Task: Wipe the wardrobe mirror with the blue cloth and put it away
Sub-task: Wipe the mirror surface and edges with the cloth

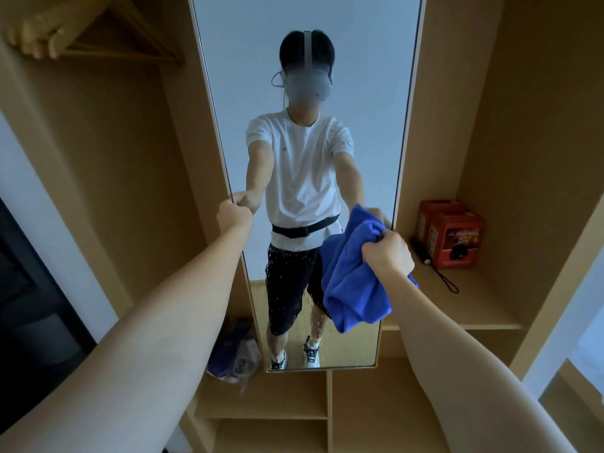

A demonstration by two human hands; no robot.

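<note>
Half the blue cloth (353, 276) over the mirror's (304, 60) lower right.

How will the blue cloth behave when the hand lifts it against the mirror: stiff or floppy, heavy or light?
Probably floppy: the blue cloth hangs in loose folds below the right hand that grips it bunched. Likely light, since one hand holds it up by one bunched part. Its fuzzy surface should not slip easily, though it may drag on the water drops on the mirror.
</note>
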